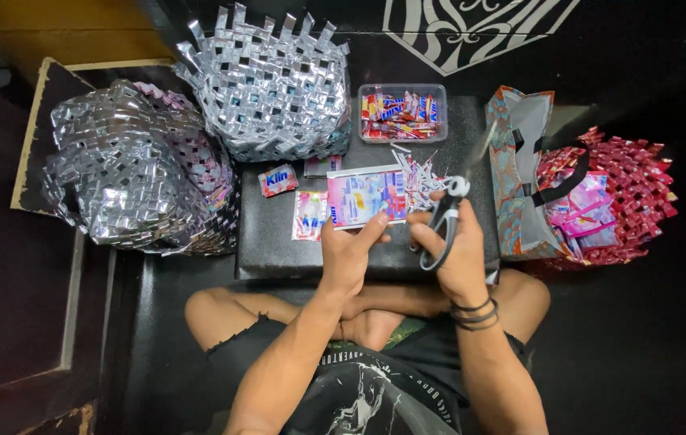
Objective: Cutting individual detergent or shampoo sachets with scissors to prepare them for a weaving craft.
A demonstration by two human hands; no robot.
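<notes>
One pink wrapper (365, 196) between left fingers (375, 222)

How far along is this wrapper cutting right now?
Done: cut strips lie on the black block, folded pieces fill the clear tub. In hand: left hand holds a pink wrapper, right hand holds scissors. Left: two small wrappers uncut.

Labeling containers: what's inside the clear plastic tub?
The tub holds a heap of folded red, white and blue wrapper pieces. Whatever lies under the top layer is covered.
</notes>
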